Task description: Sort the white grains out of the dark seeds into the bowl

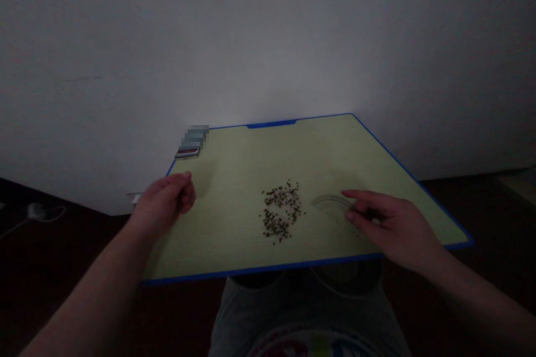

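On the pale yellow board (243, 173) lies a loose patch of small dark and whitish grains (281, 212). To the left of it, my left hand (170, 201) hovers over the board's left side with its fingers curled in; whatever they may hold is hidden. At the right, my right hand (393, 226) reaches over a clear round dish (330, 206), whose far rim shows beside the fingertips. Its thumb and index finger are spread apart; the other fingers are mostly in shadow.
A phone-like flat object (187, 152), partly pixelated, lies at the board's far left corner. The board has a blue edge and a blue handle (271, 124) at the back, close to a pale wall (268, 39). My lap (305, 312) is below its near edge.
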Motion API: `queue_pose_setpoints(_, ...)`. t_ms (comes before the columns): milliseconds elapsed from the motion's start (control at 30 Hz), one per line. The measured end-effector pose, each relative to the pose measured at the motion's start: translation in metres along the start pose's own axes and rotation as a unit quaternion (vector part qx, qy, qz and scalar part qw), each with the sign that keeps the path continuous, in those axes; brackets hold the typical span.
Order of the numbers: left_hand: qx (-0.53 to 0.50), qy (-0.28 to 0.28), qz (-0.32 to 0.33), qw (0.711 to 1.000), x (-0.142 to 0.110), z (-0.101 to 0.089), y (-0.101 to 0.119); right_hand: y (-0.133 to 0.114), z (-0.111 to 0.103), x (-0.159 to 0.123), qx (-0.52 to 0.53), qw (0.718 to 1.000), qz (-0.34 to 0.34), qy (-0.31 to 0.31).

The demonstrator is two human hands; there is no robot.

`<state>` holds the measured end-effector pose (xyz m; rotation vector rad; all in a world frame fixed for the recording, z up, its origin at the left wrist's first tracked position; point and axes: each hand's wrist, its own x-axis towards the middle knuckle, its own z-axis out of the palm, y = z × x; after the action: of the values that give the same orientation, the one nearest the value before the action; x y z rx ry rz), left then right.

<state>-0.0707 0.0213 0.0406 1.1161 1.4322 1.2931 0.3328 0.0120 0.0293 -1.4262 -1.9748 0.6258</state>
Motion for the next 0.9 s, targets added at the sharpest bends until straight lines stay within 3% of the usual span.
queue_pose_setpoints(67,-0.055,0.086,0.032,0.994,0.041,-0.001,-0.007,-0.014,0.010,0.013,-0.040,0.999,-0.025,0.019)
queue_pose_setpoints(133,-0.087,0.111,0.041,0.989,0.066,0.002,-0.014,-0.022,0.017,0.027,-0.080,0.995,-0.046,0.045)
queue_pose_setpoints(200,-0.129,0.124,0.054,0.982,0.075,0.002,-0.022,-0.024,0.020,0.040,-0.106,0.991,-0.058,0.054)
queue_pose_setpoints(367,-0.230,0.114,0.076,0.964,0.069,-0.007,-0.033,-0.018,0.023,0.070,-0.171,0.981,-0.085,0.020)
queue_pose_setpoints(567,-0.223,0.131,0.072,0.963,0.071,-0.008,-0.032,-0.013,0.035,0.098,-0.233,0.964,-0.124,-0.039)
queue_pose_setpoints(900,-0.207,0.128,0.084,0.966,0.071,-0.005,-0.031,-0.027,0.061,0.115,-0.145,0.965,-0.186,-0.117)
